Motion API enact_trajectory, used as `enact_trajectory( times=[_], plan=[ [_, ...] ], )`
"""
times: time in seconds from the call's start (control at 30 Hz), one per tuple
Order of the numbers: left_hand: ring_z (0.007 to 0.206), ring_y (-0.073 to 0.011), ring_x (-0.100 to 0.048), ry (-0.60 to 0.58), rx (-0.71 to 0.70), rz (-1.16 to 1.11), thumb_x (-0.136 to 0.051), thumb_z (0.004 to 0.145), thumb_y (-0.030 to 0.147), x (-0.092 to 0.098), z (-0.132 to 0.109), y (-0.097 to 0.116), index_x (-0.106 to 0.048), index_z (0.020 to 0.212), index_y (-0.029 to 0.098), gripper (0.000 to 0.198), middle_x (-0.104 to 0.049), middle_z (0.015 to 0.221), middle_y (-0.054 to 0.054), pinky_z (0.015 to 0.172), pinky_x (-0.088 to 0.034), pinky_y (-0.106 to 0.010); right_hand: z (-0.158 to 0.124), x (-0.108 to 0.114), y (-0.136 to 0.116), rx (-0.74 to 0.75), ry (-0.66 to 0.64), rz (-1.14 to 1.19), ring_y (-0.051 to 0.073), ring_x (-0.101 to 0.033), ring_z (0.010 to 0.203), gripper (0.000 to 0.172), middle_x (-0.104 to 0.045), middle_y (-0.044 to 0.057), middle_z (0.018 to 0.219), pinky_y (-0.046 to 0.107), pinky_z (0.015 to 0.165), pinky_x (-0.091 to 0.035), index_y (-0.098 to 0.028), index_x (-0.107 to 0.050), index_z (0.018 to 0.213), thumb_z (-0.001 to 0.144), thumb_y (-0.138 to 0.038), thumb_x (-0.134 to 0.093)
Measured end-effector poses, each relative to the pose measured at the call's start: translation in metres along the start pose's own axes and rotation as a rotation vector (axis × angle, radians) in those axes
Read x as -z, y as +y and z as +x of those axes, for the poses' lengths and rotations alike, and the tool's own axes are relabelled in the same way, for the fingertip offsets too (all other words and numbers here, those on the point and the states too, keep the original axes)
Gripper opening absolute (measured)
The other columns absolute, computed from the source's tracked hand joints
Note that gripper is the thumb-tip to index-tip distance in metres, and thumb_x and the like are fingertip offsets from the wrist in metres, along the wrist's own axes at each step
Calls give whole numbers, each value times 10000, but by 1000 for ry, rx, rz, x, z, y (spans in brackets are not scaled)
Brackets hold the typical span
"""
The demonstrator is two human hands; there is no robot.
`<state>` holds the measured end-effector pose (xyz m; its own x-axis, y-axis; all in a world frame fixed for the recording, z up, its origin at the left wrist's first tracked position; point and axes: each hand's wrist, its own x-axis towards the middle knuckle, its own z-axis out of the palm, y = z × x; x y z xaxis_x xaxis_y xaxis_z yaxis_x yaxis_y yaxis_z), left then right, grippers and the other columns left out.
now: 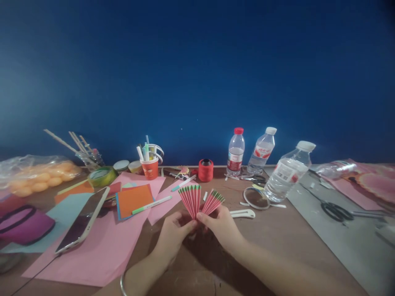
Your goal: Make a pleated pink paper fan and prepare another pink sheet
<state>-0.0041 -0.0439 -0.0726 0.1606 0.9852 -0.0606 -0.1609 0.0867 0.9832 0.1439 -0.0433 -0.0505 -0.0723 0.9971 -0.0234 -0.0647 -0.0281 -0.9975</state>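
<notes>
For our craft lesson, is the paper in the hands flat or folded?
Folded: the red-and-green paper shows narrow pleats, fanned out in two parts.

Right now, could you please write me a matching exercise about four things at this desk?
1. Pleated paper
2. Spool
3. Paper cup
4. Green-ended marker

A. Holding pens
B. Lying partly on orange paper
C. Held by left hand and right hand
D. Red, with a dark core

Pairs: 1-C; 2-D; 3-A; 4-B
</notes>
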Motion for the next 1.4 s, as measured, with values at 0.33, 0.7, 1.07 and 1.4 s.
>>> enact_trajectory(
  times=[0.33, 0.7, 1.07, 1.4],
  plan=[
    [692, -173, -619, 0, -30, 8, -732, 696, 306, -4, 0, 8, -681, 881, 114, 271, -698, 743, -47, 654, -477, -262, 0, -2, -2, 20, 24, 166, 134, -569, 577, 168, -659, 13, 682, 238, 531, -467, -141, -631, 781, 659, -240, -689],
    [715, -181, -647, -16, -41, 31, -735, 696, 283, -2, -3, 1, -674, 863, 125, 238, -724, 794, -63, 683, -498, -273, -7, -2, -6, 2, -37, -69, 114, -516, 547, 112, -618, 8, 616, 225, 530, -430, -123, -673, 765, 713, -196, -605],
    [698, -184, -656, -5, -48, 52, -732, 693, 280, -3, -5, 4, -693, 828, 132, 204, -727, 750, -48, 680, -505, -269, -6, 0, -10, -28, -63, -161, 121, -521, 538, 108, -604, 9, 574, 223, 521, -414, -120, -651, 679, 705, -215, -607],
    [762, -204, -655, -54, -51, 232, -691, 726, 271, -1, -6, 7, -703, 868, 139, 195, -727, 781, -48, 711, -487, -261, -5, 3, -7, -18, -61, -198, 126, -530, 563, 112, -645, 16, 619, 221, 531, -414, -128, -702, 713, 680, -214, -638]
  ],
)
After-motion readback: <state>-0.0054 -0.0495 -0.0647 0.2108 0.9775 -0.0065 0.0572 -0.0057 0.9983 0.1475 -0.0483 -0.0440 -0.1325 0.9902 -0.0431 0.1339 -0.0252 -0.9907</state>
